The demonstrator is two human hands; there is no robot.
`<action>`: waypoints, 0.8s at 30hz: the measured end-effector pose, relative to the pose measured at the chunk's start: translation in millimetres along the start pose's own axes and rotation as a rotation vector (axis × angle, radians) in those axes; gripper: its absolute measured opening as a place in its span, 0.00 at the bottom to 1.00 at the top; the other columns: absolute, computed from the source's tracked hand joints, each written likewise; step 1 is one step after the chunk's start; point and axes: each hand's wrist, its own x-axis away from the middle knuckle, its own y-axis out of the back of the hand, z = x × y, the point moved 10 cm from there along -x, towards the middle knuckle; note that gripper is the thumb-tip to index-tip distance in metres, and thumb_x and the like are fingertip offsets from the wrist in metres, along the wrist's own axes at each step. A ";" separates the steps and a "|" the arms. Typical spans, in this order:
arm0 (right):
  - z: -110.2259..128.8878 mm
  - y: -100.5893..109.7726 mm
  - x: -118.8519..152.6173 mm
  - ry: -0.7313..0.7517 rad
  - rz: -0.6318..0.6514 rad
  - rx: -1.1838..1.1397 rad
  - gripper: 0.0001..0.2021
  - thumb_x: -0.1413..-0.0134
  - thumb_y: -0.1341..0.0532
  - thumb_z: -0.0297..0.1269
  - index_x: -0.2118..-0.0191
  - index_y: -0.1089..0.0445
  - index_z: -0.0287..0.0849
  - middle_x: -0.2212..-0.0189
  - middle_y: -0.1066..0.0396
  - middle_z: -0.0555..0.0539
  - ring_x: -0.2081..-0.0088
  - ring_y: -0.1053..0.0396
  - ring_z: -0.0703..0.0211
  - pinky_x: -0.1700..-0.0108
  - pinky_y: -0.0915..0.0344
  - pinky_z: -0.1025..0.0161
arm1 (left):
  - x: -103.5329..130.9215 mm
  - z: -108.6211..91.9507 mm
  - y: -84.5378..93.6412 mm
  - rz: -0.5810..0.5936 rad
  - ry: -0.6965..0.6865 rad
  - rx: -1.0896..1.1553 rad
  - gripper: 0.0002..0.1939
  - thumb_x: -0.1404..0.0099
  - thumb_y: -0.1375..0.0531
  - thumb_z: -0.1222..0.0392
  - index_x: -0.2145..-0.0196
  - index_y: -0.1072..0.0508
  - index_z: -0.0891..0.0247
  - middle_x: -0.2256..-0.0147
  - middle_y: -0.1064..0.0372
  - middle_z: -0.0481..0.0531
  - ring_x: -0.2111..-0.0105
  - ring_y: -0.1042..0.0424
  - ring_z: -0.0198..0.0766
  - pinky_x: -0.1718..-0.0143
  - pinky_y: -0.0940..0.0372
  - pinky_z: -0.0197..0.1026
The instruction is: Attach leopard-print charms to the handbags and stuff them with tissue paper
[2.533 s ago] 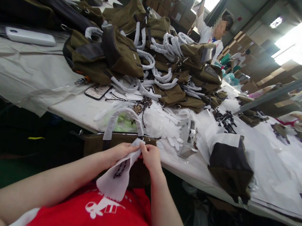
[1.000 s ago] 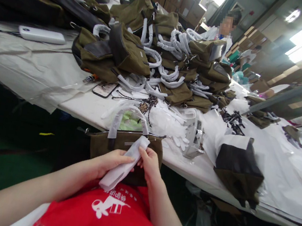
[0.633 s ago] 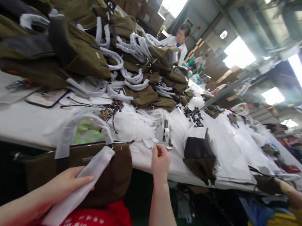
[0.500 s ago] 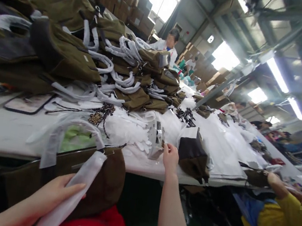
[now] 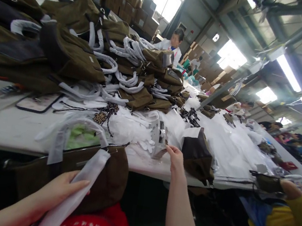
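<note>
An olive-brown handbag (image 5: 113, 177) with its top open leans against the table's front edge, above my lap. My left hand (image 5: 71, 188) is closed around its near handle (image 5: 83, 178), which is wrapped in white film. The far handle (image 5: 56, 151), wrapped too, stands up over the table, with green stuff (image 5: 81, 136) showing behind it. My right hand (image 5: 175, 157) reaches to the front of a clear tape dispenser (image 5: 160, 135), thumb and finger pinched on the tape's end there; the tape itself is hardly visible. Right of that hand sits a dark brown pouch-like bag (image 5: 198, 156).
Olive bags with wrapped handles (image 5: 71, 54) are piled at the back left. A phone (image 5: 38, 102), leopard-print tags on cords (image 5: 101, 114) and white slips (image 5: 129, 130) lie nearer. White sheets (image 5: 226, 144) cover the right side. A co-worker's yellow sleeve (image 5: 291, 223) is at far right.
The view has shifted slightly, so things sit a little further right. Both hands keep their places at the handle and the dispenser. The co-worker's hand at right has moved slightly.
</note>
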 end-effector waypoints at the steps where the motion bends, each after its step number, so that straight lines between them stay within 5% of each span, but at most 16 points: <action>1: 0.4 3.5 2.9 0.017 -0.023 -0.009 0.19 0.62 0.33 0.52 0.73 0.26 0.38 0.70 0.25 0.44 0.65 0.29 0.54 0.61 0.35 0.61 | 0.5 -0.7 0.0 -0.004 0.002 0.009 0.31 0.58 0.35 0.33 0.68 0.24 0.64 0.73 0.22 0.56 0.70 0.24 0.50 0.71 0.31 0.42; 4: -7.2 13.6 15.7 0.005 -0.071 0.030 0.19 0.61 0.34 0.53 0.71 0.27 0.39 0.68 0.25 0.43 0.63 0.29 0.53 0.61 0.34 0.60 | 3.4 -3.5 -1.0 -0.015 0.015 0.049 0.29 0.59 0.34 0.35 0.69 0.24 0.64 0.73 0.22 0.56 0.72 0.24 0.49 0.72 0.32 0.42; 10: -42.9 7.7 30.0 -0.181 0.005 0.142 0.18 0.60 0.36 0.52 0.73 0.31 0.40 0.77 0.27 0.45 0.78 0.30 0.58 0.74 0.34 0.62 | 11.7 -7.8 -7.0 -0.013 0.047 0.152 0.26 0.57 0.32 0.41 0.68 0.26 0.65 0.73 0.23 0.56 0.72 0.25 0.47 0.71 0.34 0.42; 17: -49.9 -2.1 31.8 -0.271 0.122 0.313 0.09 0.62 0.34 0.39 0.81 0.33 0.41 0.85 0.31 0.46 0.83 0.34 0.58 0.79 0.40 0.63 | 16.0 -9.3 -6.7 -0.022 0.039 0.226 0.25 0.57 0.32 0.44 0.68 0.29 0.66 0.75 0.24 0.55 0.73 0.25 0.46 0.71 0.35 0.42; 20: -33.4 -34.8 62.1 -0.243 0.291 0.256 0.10 0.59 0.35 0.43 0.77 0.30 0.41 0.81 0.28 0.47 0.81 0.32 0.60 0.77 0.37 0.64 | 15.2 -8.6 -7.4 -0.015 0.036 0.233 0.23 0.56 0.32 0.45 0.69 0.29 0.65 0.75 0.24 0.54 0.73 0.25 0.46 0.71 0.35 0.42; 24: 6.4 -113.4 126.9 -0.176 0.591 0.001 0.16 0.54 0.36 0.50 0.73 0.33 0.42 0.79 0.28 0.50 0.80 0.33 0.63 0.76 0.36 0.67 | 13.0 -6.0 -9.4 -0.015 0.045 0.243 0.22 0.56 0.32 0.46 0.68 0.28 0.65 0.74 0.24 0.53 0.72 0.25 0.46 0.70 0.34 0.42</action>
